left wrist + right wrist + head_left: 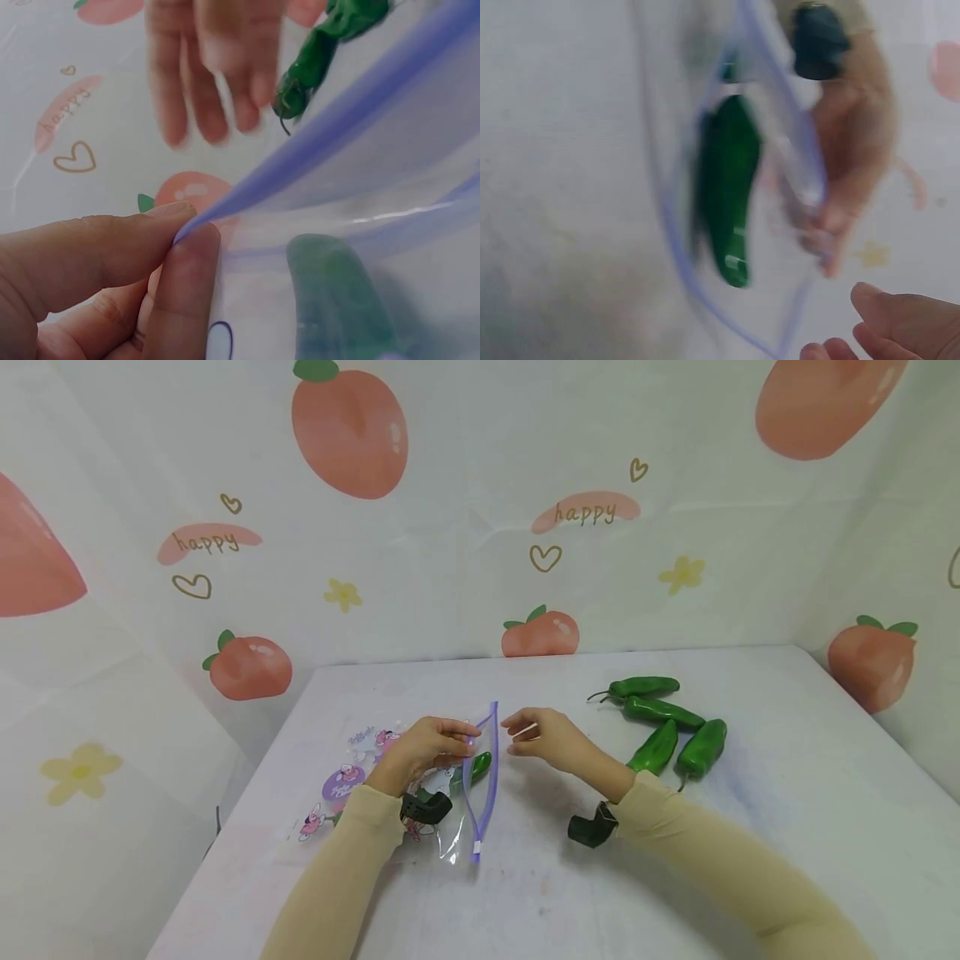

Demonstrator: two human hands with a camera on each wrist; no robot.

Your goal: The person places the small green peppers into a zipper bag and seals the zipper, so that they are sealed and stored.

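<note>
A clear zip bag (491, 793) with a purple edge and printed cartoon figures lies on the table, its mouth held open toward the right. My left hand (422, 750) pinches one side of that mouth between thumb and fingers; the left wrist view shows the purple edge caught at the fingertips. Inside the bag, a green pepper (733, 191) lies just behind the opening, and more green shows deeper in, partly covered by the left hand. Just right of the mouth, my right hand (553, 742) holds nothing, its fingers loosely bent and apart from the bag.
Several green peppers (663, 712) lie in a loose group on the white table (540, 893), right of and beyond the right hand. A black wrist device (592, 827) sits below each hand. Behind the table hangs a peach-patterned cloth (435, 552).
</note>
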